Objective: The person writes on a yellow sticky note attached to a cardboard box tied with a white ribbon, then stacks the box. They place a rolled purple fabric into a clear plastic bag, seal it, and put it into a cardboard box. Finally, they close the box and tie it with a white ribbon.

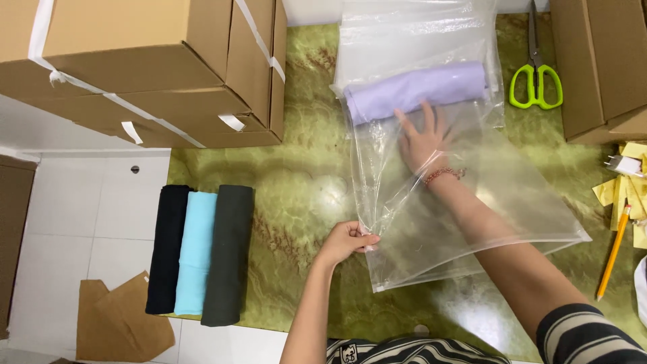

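Note:
A clear plastic bag point(512, 202) lies on the green marbled table point(296, 182). My right hand point(423, 138) is deep inside the bag, fingers spread against a rolled lilac cloth point(414, 91) at the bag's far end. A beaded bracelet circles that wrist. My left hand point(347, 241) pinches the bag's open edge at its near left corner. More clear bags point(397, 27) lie stacked under and beyond the roll.
Three rolled cloths, black point(167, 249), light blue point(196, 253) and dark grey point(228, 255), lie side by side at the table's left edge. Strapped cardboard boxes point(155, 67) stand far left, another box point(600, 61) far right. Green-handled scissors point(536, 81), a pencil point(613, 253) and yellow papers point(623, 192) are on the right.

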